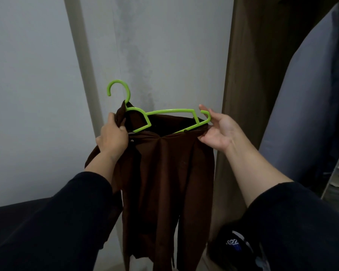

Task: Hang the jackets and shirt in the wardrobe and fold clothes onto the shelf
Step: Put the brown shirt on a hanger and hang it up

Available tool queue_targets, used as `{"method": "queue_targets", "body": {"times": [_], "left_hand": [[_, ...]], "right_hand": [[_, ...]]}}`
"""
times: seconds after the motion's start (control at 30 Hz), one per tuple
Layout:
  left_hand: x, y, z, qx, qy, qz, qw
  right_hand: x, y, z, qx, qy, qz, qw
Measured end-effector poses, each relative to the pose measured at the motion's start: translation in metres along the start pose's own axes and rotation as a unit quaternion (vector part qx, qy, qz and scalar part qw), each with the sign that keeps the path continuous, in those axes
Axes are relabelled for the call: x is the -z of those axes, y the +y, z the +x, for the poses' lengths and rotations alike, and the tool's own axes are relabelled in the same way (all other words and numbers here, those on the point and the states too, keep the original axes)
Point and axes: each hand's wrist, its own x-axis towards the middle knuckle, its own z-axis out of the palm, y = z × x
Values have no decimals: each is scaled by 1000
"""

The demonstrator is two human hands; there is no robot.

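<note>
- Left of the brown wardrobe panel (241, 79), one green hanger (164, 119) is held in the air, its long axis running roughly left to right, the hook pointing up and curling left.
- One brown shirt (164, 173) hangs down from the hanger, its length vertical, the collar at the hanger's left end.
- One left hand (113, 138) grips the collar fabric with curled fingers, farther from the panel.
- One right hand (217, 130), just beside the panel, pinches the shirt's shoulder at the hanger's right tip, its other fingers loosely spread.
- One grey-blue garment (301, 94) hangs right of the panel.
</note>
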Motion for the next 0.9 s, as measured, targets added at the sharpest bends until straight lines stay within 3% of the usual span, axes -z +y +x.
{"method": "queue_targets", "body": {"times": [0.13, 0.3, 0.47, 0.53, 0.6, 0.63, 0.7, 0.77, 0.8, 0.83, 0.9], "left_hand": [[2, -4, 2, 8, -16, 5, 1000], [7, 0, -2, -5, 32, 56, 998], [6, 11, -6, -21, 63, 95, 993], [6, 15, -8, -41, 75, 114, 990], [3, 21, -10, -88, 86, 163, 979], [1, 25, -11, -105, 89, 186, 973], [-2, 33, -12, -110, 95, 191, 971], [-4, 38, -13, -97, 95, 159, 978], [-5, 39, -13, -96, 94, 143, 981], [-5, 40, -14, -103, 90, 129, 982], [-5, 43, -16, -133, 82, 110, 982]], "right_hand": [[-2, -1, 1, 10, 4, 2, 1000], [-7, -2, 4, 40, 17, -111, 993], [-7, -2, 10, 96, 88, -201, 971], [-6, 1, 11, 147, 140, -318, 926], [-8, 6, 12, 227, 211, -481, 820], [-11, 8, 13, 264, 229, -511, 785], [-19, 10, 15, 277, 207, -497, 796], [-25, 10, 15, 236, 156, -477, 832], [-26, 9, 12, 205, 138, -496, 832], [-25, 8, 9, 182, 128, -538, 813], [-20, 4, 2, 177, 125, -639, 738]]}}
